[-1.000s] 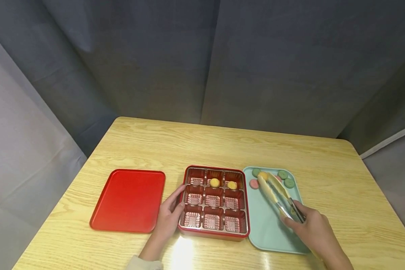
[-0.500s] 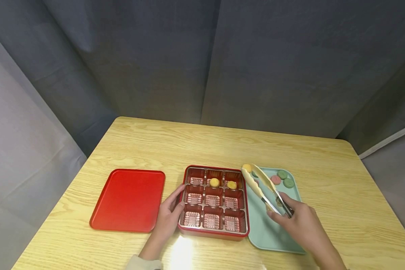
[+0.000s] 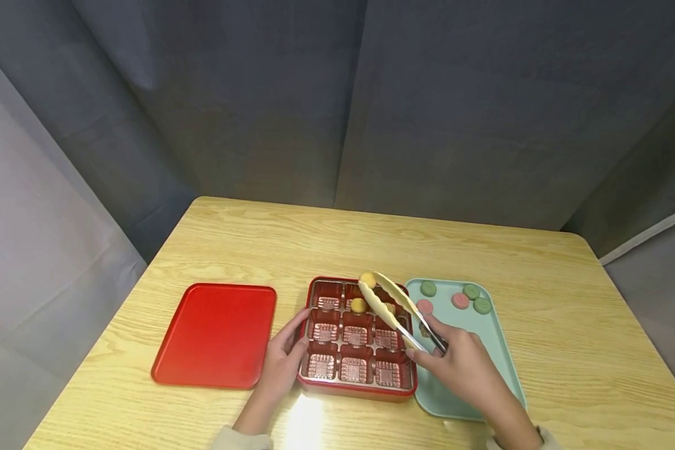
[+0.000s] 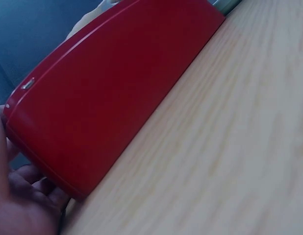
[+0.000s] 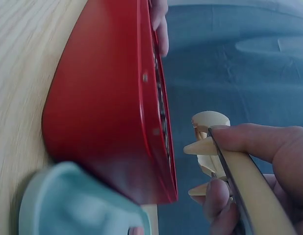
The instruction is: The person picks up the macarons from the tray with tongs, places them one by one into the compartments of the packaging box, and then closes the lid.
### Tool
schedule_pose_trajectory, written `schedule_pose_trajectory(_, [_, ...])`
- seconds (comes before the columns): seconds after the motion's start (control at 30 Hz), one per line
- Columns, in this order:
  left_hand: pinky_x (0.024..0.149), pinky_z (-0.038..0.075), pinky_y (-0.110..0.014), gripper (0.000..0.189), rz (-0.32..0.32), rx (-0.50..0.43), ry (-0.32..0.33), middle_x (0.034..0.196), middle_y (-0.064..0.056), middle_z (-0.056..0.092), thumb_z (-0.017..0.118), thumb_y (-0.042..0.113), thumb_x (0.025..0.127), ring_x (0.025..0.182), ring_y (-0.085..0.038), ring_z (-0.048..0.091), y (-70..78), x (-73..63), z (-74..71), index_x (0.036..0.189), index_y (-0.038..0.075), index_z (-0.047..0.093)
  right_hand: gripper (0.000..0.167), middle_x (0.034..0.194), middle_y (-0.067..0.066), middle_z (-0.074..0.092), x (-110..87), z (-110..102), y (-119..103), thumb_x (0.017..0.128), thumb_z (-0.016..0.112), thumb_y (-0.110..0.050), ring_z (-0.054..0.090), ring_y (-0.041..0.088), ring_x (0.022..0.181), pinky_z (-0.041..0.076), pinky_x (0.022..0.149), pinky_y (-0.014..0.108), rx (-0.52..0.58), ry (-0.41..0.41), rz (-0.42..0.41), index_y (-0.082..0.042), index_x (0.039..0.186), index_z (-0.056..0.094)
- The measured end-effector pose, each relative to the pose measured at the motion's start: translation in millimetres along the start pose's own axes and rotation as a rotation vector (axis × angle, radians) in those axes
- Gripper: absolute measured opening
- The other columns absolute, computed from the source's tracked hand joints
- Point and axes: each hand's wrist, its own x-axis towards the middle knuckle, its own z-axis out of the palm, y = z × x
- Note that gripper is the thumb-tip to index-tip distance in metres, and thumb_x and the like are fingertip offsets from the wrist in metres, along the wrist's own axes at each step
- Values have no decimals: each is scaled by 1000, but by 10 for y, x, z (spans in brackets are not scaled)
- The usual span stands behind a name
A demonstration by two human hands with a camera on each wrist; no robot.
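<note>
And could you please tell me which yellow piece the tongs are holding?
The yellow piece pinched between the tongs' tips; the other two lie inside the red box.

Tongs (image 3: 392, 319) over box (image 3: 357, 388); tray (image 3: 482, 330) (just right)

Left sleeve (image 3: 240, 440): plain pale beige, cuff ends on the forearm. Right sleeve (image 3: 549, 440): similar pale tone, only cuff visible. Left hand (image 3: 284, 357), right hand (image 3: 458, 359): bare.

- Red box (image 3: 357, 392): smooth, glossy; shiny plastic-looking insert (image 3: 357, 335) inside.
- Left of the box: smooth red tray (image 3: 216, 334).
- Right of it: smooth, plastic-looking green tray (image 3: 449, 392).
- Over it: tongs (image 3: 392, 320), shiny metal, plastic-looking ends.
- Under it: glossy wood-grain table (image 3: 292, 244).
- Behind it: matt cloth curtain (image 3: 259, 112).
</note>
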Motion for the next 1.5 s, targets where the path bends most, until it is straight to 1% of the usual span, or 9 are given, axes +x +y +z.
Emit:
schedule_pose_trajectory(0.1, [106, 32, -15, 52, -2, -7, 2, 150, -9, 35, 47, -7, 89, 138, -21, 32, -1, -3, 3, 139, 7, 45, 64, 53, -5, 46, 31, 56, -71, 73, 79, -26, 39, 4, 45, 37, 37, 21, 22, -21, -17, -6, 130, 57])
schedule_pose_trajectory(0.33, [105, 35, -17, 52, 8, -2, 2, 150, -12, 34, 48, -7, 89, 136, -25, 35, -12, 3, -1, 139, 6, 45, 67, 51, -4, 51, 104, 192, -198, 74, 78, -23, 38, 5, 39, 32, 33, 19, 61, -102, -3, -3, 133, 52])
schedule_pose_trajectory(0.5, [106, 35, -18, 52, -11, 4, -2, 150, -11, 34, 48, -6, 89, 136, -25, 35, -2, -1, -8, 140, 8, 45, 67, 47, -4, 47, 124, 283, -221, 74, 78, -22, 38, 4, 38, 33, 33, 20, 56, -116, -23, -2, 133, 53])
schedule_pose_trajectory(0.67, [107, 33, -20, 52, 12, 9, -9, 150, -13, 35, 48, -6, 90, 137, -28, 33, -7, -1, -12, 140, 6, 44, 69, 46, -4, 46, 129, 320, -214, 74, 78, -22, 37, 4, 38, 31, 33, 20, 57, -134, -20, 1, 133, 51])
schedule_pose_trajectory(0.77, [107, 33, -20, 52, 18, 5, -13, 150, -13, 35, 48, -6, 89, 137, -27, 33, -8, 2, -12, 140, 5, 44, 69, 47, -3, 46, 130, 325, -209, 74, 78, -22, 38, 4, 38, 32, 33, 20, 52, -132, -18, 0, 133, 51])
schedule_pose_trajectory(0.9, [105, 35, -18, 52, 6, -5, -14, 150, -12, 34, 48, -6, 90, 137, -26, 34, -8, -1, -10, 140, 6, 44, 68, 48, -3, 47, 128, 326, -203, 74, 78, -22, 39, 4, 39, 33, 34, 20, 46, -132, -23, -1, 133, 52])
schedule_pose_trajectory(1.2, [105, 34, -15, 52, 3, 14, -4, 150, -9, 35, 48, -6, 89, 137, -22, 34, -1, -10, -7, 140, 8, 45, 66, 50, -3, 47, 118, 310, -204, 74, 78, -21, 38, 4, 40, 33, 34, 20, 42, -120, -14, -6, 133, 53])
schedule_pose_trajectory(1.4, [105, 33, -15, 52, 7, 11, -8, 151, -11, 34, 48, -7, 89, 137, -23, 33, 7, -12, -6, 140, 6, 44, 67, 51, -3, 49, 103, 254, -195, 74, 78, -21, 39, 5, 40, 32, 34, 20, 61, -101, 20, -8, 134, 53])
schedule_pose_trajectory(1.5, [106, 33, -15, 52, 9, 4, -11, 151, -10, 34, 48, -7, 89, 137, -23, 33, 3, -14, -7, 140, 6, 44, 66, 53, -3, 50, 92, 205, -180, 74, 78, -22, 41, 5, 42, 34, 35, 20, 54, -85, 20, -7, 134, 53])
